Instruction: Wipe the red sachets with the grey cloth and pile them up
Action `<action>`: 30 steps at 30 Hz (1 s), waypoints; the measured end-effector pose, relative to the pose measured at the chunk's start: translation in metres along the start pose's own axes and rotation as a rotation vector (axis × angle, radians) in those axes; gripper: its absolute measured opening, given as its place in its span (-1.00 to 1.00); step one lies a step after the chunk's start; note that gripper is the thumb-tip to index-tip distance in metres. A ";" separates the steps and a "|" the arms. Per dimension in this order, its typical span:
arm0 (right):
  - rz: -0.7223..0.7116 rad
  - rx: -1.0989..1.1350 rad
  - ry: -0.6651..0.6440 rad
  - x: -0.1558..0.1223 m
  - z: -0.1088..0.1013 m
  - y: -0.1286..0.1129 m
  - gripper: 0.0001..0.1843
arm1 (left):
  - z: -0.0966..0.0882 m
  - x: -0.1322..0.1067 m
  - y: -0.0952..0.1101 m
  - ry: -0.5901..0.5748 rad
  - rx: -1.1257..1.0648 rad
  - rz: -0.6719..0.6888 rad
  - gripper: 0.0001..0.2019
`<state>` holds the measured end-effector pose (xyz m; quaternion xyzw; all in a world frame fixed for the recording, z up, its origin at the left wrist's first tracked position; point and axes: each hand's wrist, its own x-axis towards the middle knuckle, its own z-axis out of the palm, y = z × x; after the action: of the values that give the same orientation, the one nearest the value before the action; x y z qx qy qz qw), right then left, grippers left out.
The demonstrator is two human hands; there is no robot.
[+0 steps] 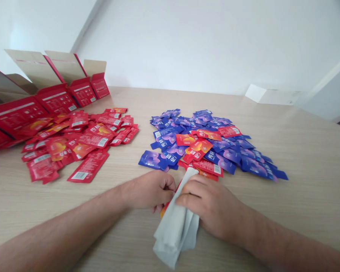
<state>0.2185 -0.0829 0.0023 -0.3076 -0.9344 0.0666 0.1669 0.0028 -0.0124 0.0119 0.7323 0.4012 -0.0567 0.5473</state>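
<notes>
In the head view my right hand (215,202) grips a folded white cloth (172,230) that hangs down toward the table's near edge. Beside it, my left hand (150,190) is closed, its fingers curled round the edge of a red sachet (163,211). Most of that sachet is hidden behind the cloth and my fingers. Just beyond my hands lies a loose pile of blue-purple sachets (226,164), with several red and orange sachets (197,150) on top and at its near side.
To the left is a heap of red sachets (89,166). Behind it stands a row of red cardboard boxes (56,98) with raised flaps. A white box (272,95) lies at the back right, near the wall. All rest on a light wooden table (308,211).
</notes>
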 end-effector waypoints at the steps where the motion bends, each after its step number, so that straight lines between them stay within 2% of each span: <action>1: 0.007 -0.010 0.005 0.000 0.000 -0.001 -0.82 | 0.000 0.000 -0.001 0.000 -0.008 0.005 -0.88; 5: -0.121 -0.014 -0.034 -0.001 -0.002 -0.004 -0.78 | 0.001 0.001 -0.003 0.018 0.008 0.025 -0.89; 11: -0.019 -0.044 0.010 -0.002 -0.002 -0.002 -0.81 | 0.001 0.001 -0.003 0.017 -0.017 0.025 -0.89; 16: -0.153 -0.025 -0.049 -0.003 0.000 -0.005 -0.80 | 0.002 0.003 -0.004 0.019 0.010 0.020 -0.90; 21: -0.042 -0.060 0.029 -0.004 0.002 -0.001 -0.80 | 0.002 0.005 -0.006 0.032 0.012 0.019 -0.87; 26: -0.182 -0.028 -0.057 -0.004 0.001 -0.005 -0.78 | 0.001 0.005 -0.005 0.009 0.039 0.046 -0.88; 30: -0.048 -0.048 0.025 -0.005 0.001 0.002 -0.79 | 0.002 0.005 -0.005 0.001 0.013 0.022 -0.89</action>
<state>0.2227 -0.0842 -0.0003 -0.2897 -0.9407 0.0363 0.1727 0.0035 -0.0110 0.0052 0.7402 0.3929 -0.0528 0.5430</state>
